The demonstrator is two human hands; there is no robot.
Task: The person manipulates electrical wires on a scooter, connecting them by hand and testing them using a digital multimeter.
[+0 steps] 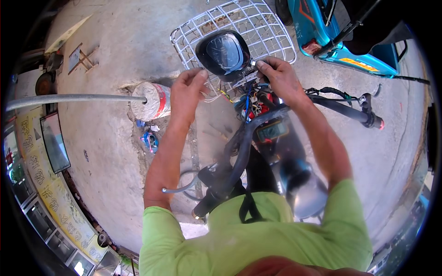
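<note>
A glossy black oval lamp or dash unit [223, 53] with a clear face rests against the white wire basket [184, 34] in front of the handlebar. At its lower left edge, my left hand [189, 87] is closed, thumb against fingers; what it pinches is too small to make out. On the other side my right hand [278, 78] pinches a small whitish piece [253, 63] beside the unit's rim. Below the unit, a bundle of coloured wires [248, 103] spills out at the top of the black handlebar [248, 138]. Pale wires hang near my left fingers.
A multimeter [271, 131] lies behind the handlebar on the vehicle. To the left stands a concrete-filled bucket [149, 101] with a metal pole [78, 98] leaning from it. A blue vehicle [340, 50] is parked at the far right. The right handlebar grip [370, 119] sticks out sideways.
</note>
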